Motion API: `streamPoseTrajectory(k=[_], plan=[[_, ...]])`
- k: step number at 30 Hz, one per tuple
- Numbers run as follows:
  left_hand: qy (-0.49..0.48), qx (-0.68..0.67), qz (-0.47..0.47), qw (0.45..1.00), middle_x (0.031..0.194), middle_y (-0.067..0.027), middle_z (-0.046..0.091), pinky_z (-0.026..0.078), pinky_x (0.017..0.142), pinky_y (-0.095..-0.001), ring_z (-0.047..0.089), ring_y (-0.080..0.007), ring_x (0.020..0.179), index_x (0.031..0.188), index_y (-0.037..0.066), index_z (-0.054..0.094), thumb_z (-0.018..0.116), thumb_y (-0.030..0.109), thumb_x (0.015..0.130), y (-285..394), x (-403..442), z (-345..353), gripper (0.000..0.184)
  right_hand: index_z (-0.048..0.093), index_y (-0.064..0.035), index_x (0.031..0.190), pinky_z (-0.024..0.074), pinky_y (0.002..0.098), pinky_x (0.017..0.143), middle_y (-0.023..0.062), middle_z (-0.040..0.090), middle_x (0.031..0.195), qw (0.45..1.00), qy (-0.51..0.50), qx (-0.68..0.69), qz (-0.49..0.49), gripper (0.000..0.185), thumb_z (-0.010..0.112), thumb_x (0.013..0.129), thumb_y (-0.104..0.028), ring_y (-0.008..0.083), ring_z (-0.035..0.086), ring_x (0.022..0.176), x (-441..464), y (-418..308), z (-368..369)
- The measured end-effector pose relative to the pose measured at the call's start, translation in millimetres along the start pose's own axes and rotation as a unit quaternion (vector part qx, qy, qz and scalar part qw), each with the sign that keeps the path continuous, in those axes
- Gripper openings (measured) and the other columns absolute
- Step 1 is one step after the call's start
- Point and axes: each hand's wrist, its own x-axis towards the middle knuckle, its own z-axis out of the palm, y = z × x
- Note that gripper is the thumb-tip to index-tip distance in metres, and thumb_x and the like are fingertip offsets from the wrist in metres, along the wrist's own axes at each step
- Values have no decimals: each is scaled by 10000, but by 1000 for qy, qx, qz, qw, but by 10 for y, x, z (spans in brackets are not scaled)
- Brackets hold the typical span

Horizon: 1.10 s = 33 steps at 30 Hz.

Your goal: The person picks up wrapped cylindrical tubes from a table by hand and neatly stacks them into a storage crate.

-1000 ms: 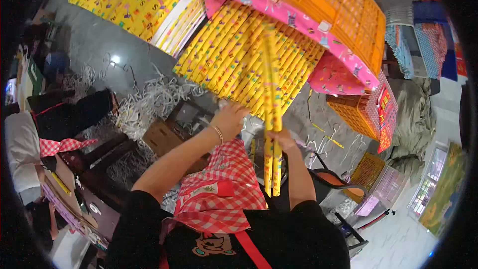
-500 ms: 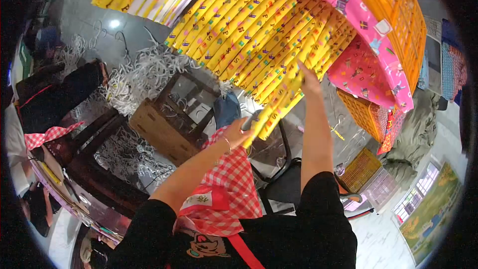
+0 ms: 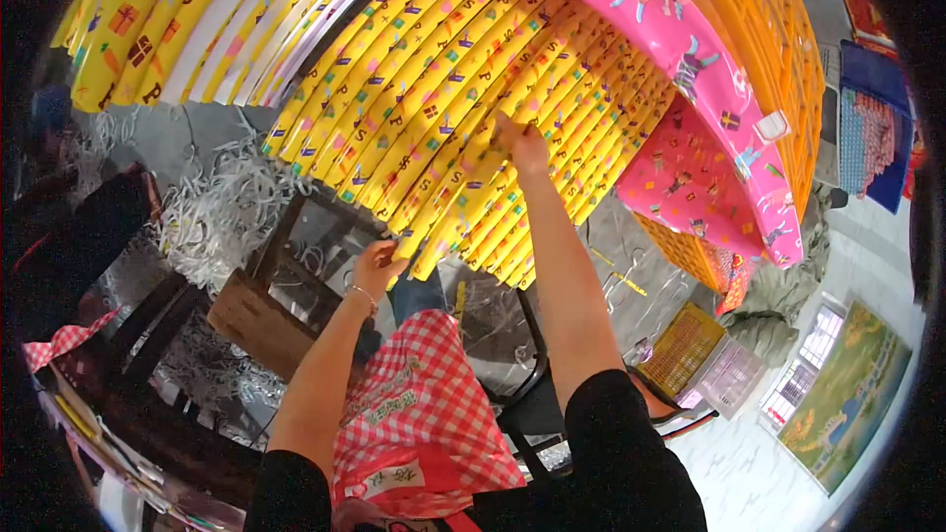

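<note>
Many yellow patterned rolls [image 3: 394, 89] lie side by side in a slanting row at the upper middle. My left hand [image 3: 378, 266] is at the near ends of the rolls, fingers curled against the end of one roll. Farther up, my right hand [image 3: 524, 146] rests on the same row, its fingers on a roll; its fingertips are partly hidden among the rolls. A second stack of yellow and white rolls [image 3: 227, 20] is at the upper left.
An orange basket [image 3: 769, 49] with pink patterned sheeting [image 3: 680, 34] stands right of the rolls. Below the rolls are a wooden stool [image 3: 258, 325], tangled white strips [image 3: 222, 217] and a black chair [image 3: 537, 433]. A yellow basket [image 3: 682, 350] is at the lower right.
The two rolls that stood upright in my right hand have come down onto the row. Both hands have moved to the left with them, and the camera view has shifted closer to the rolls.
</note>
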Motion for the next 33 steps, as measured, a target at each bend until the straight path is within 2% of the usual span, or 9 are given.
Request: streamPoseTrajectory(k=[3,4,11,17,19,22,26,28,33], plan=[[2,18,-14,1000,929,-83,603,478,712,-264,580,-149,825,1039,-8,534,692,32,695,42,39,-51,381,479,48,933,423,252,466,63,567,747,991,116,-54,-48,451,714,711,-266,111,518,569,-119,-44,44],[-10,7,-18,1000,930,-80,604,477,716,-259,580,-147,830,1045,-4,534,690,37,700,14,26,-73,380,481,63,973,418,258,451,59,542,710,987,134,-53,-65,401,641,768,-243,112,512,557,-61,56,38],[-35,-143,10,989,896,-44,593,469,684,-260,568,-134,790,996,29,573,677,78,732,-505,24,-133,289,504,37,939,382,244,428,58,535,675,988,104,-81,-84,305,589,808,-225,113,477,506,41,248,-78],[2,-269,-67,961,829,-5,559,461,651,-241,534,-95,767,983,29,533,661,60,744,7,187,119,273,513,13,944,386,225,467,44,541,757,983,147,-12,-112,273,554,834,-233,99,465,553,118,457,-115],[28,-209,-128,969,879,-13,566,473,686,-268,542,-119,832,1030,52,509,674,73,730,-79,286,138,343,507,9,958,402,229,465,52,545,782,986,135,-24,-98,290,572,822,-239,103,479,556,199,424,-173],[88,-394,-144,904,993,-47,568,489,759,-356,564,-197,930,1101,70,476,676,65,717,72,117,217,433,501,4,971,433,236,463,65,553,808,975,167,-90,-119,326,610,794,-248,110,509,567,233,261,-149],[87,-353,-147,920,1028,-53,565,482,775,-350,564,-209,945,1117,70,479,669,57,723,-169,75,333,436,495,8,989,469,247,464,75,560,821,951,194,-199,-133,374,644,764,-252,115,543,579,336,311,-183],[100,-301,-92,944,1018,-44,572,474,786,-335,562,-190,940,1086,73,500,675,57,716,-260,144,383,409,494,7,1005,472,247,474,73,559,827,950,183,-217,-133,368,633,774,-244,114,537,571,440,379,-246],[108,-225,13,968,978,-18,562,452,810,-364,518,-121,954,1104,123,491,646,69,749,-279,308,492,391,481,10,1091,484,258,526,53,554,836,986,132,-30,-92,374,594,802,-199,116,537,624,363,50,-193]])
